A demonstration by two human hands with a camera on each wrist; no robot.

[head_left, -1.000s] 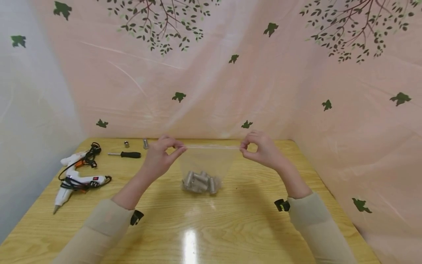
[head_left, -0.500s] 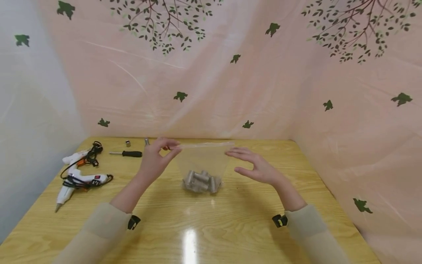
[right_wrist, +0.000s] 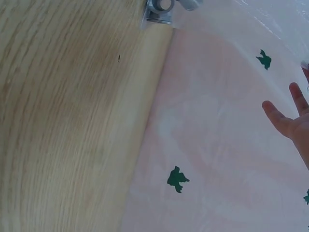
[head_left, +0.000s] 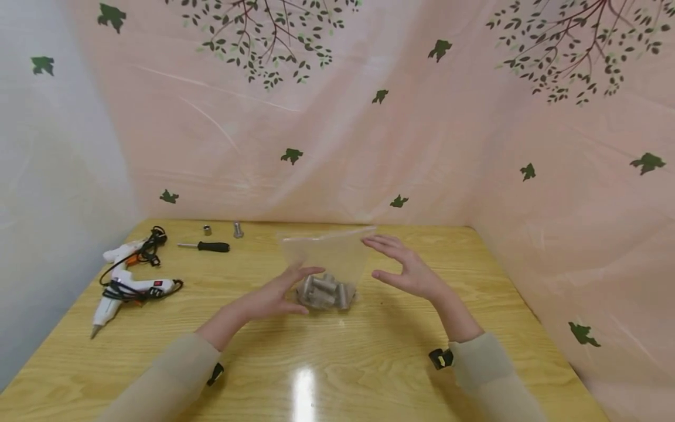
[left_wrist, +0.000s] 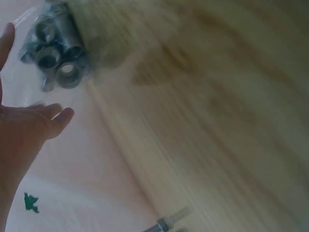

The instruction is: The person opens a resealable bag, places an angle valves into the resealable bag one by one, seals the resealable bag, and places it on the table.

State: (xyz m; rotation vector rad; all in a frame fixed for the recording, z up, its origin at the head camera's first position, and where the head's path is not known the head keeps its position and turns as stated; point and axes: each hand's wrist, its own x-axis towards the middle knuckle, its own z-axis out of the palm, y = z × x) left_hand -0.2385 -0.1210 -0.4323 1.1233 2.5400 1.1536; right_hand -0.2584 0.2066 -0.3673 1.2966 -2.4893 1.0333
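Head view: clear zip bag (head_left: 329,252) of metal sockets (head_left: 324,291) stood mid-table, top apparently closed.
Left hand (head_left: 274,296): fingers straight, beside sockets — gripping nothing.
Right hand (head_left: 408,269): spread, beside bag.
Left: bag unmoved.

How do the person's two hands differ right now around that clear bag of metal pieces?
The left hand lies low by the metal pieces at the bottom of the bag; the right hand is raised near the bag's upper corner. Left points right, right points left. Both are open, fingers straight, gripping nothing.
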